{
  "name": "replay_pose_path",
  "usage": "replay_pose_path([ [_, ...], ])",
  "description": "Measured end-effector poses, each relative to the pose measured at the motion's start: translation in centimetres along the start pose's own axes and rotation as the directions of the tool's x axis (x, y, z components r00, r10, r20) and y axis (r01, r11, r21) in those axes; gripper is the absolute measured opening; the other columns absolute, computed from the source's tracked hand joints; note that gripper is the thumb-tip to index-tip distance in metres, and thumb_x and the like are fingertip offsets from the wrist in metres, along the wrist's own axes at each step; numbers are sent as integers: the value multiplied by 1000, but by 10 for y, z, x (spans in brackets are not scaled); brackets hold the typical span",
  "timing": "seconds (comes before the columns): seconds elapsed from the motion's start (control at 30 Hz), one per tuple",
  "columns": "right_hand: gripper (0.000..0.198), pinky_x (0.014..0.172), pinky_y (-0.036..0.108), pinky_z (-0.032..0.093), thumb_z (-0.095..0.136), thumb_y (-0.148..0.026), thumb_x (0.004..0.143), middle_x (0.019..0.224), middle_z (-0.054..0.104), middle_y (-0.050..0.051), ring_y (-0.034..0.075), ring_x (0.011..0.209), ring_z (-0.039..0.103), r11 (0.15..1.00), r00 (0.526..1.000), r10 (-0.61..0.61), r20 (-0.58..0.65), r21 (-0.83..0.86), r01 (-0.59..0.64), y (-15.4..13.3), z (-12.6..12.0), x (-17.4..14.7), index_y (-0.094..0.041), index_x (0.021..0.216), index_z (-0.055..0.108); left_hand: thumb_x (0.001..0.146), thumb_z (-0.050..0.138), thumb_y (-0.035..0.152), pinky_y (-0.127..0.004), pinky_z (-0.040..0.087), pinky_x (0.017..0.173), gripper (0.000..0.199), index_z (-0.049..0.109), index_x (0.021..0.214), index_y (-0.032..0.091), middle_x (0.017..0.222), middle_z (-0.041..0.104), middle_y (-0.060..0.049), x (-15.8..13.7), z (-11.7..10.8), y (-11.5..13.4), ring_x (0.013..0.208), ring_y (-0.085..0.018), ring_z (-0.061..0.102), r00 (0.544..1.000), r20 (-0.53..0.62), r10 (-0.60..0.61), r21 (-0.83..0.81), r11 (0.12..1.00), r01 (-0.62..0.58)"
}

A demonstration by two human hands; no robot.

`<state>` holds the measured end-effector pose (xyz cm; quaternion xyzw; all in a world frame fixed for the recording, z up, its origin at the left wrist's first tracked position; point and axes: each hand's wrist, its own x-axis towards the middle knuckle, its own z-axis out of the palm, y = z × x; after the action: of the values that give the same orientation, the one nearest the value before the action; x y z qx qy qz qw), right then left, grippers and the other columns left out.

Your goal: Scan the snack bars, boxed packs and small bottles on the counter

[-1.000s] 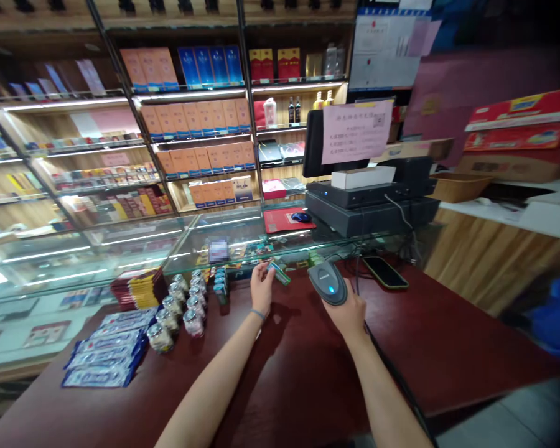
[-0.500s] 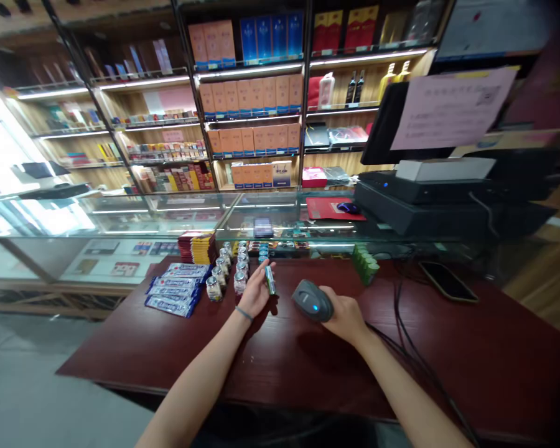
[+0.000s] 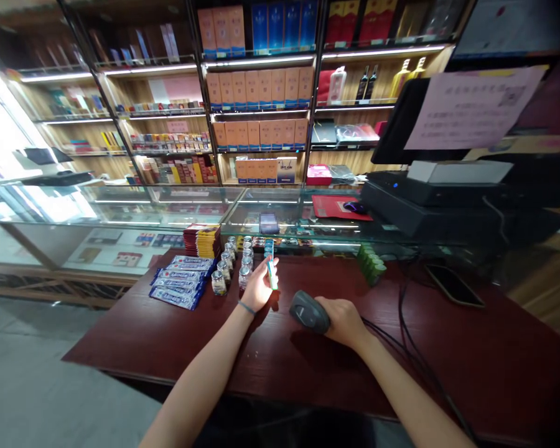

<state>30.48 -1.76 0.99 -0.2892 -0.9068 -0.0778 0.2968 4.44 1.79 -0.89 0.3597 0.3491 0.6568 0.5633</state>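
Note:
My left hand (image 3: 258,285) is closed around a small green-and-white pack (image 3: 272,275), held upright above the table. Bright light falls on the pack's face. My right hand (image 3: 346,322) grips a dark grey barcode scanner (image 3: 309,311), its head turned left toward the pack. A gap lies between scanner and pack. Left of my left hand, small jars with silvery lids (image 3: 219,281) stand in rows. Beyond them are blue-and-silver wrapped packets (image 3: 180,283) and a stack of red and yellow packs (image 3: 201,241). A few blue-topped items (image 3: 268,247) stand behind the left hand.
Green packs (image 3: 371,264) stand in a row at the back right of the brown table (image 3: 168,345). A phone (image 3: 454,285) lies farther right, near black cables (image 3: 404,330). Behind are a glass counter (image 3: 233,218), a mouse (image 3: 353,206) and a monitor (image 3: 396,124).
Bright light now falls on the pack in my left hand. The blue light on the scanner no longer shows, and the scanner's head has tipped slightly. The view has shifted a little.

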Motion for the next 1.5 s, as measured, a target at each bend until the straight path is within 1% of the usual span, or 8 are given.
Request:
replay_pose_path([
  [0.17,33,59,26,41,53,-21,73,76,71,2,17,64,68,999,998,27,-61,-16,-28,4,-1,-1,-15,105,57,86,66,41,-34,53,92,49,60,130,21,129,65,-11,-2,5,-2,107,-20,65,996,-64,59,11,998,-58],
  [0.27,33,60,26,42,54,-24,74,76,71,3,18,64,68,997,994,75,-76,-23,-77,10,-2,-4,-16,106,58,84,69,40,-36,48,100,49,62,128,20,122,68,-10,-7,11,-5,112,-22,63,972,-124,200,195,965,-173],
  [0.4,32,60,26,42,56,-24,75,74,71,1,18,65,69,988,985,155,-75,-7,-156,18,-5,-7,-18,106,58,85,67,39,-36,50,94,42,65,122,19,116,69,-11,-12,12,-10,104,-22,65,895,-149,421,533,797,-285],
  [0.57,31,59,26,42,54,-24,75,72,71,1,19,64,70,986,979,165,-120,-16,-168,19,-8,-7,-18,105,57,91,59,34,-37,49,95,33,65,121,20,120,66,-11,-11,6,-15,107,-22,63,814,-100,571,729,599,-331],
  [1.0,30,60,26,43,54,-25,76,72,71,1,18,64,69,986,979,162,-121,-5,-164,17,-9,-6,-19,105,57,95,47,22,-41,39,110,33,58,126,19,128,61,-13,-8,1,-20,123,-24,55,845,-91,527,815,528,-241],
  [1.23,29,58,26,42,53,-24,75,70,70,1,18,62,69,989,980,135,-145,-31,-141,18,-9,-6,-18,103,56,84,65,20,-44,27,119,78,27,152,20,156,36,-15,-2,1,-28,145,-28,33,856,-81,511,830,510,-226],
  [1.37,29,58,26,42,54,-25,76,70,70,0,18,62,69,990,981,130,-142,-28,-136,20,-8,-7,-18,104,56,85,63,23,-44,37,112,75,30,152,18,149,46,-18,5,-2,-31,138,-30,46,896,-171,411,833,545,-91],
  [1.5,30,58,26,42,53,-25,75,69,70,0,18,61,69,990,980,133,-147,-33,-139,20,-7,-7,-18,104,56,86,62,23,-44,39,110,69,36,150,15,146,50,-20,14,-2,-30,134,-32,50,899,-244,364,830,558,-1],
])
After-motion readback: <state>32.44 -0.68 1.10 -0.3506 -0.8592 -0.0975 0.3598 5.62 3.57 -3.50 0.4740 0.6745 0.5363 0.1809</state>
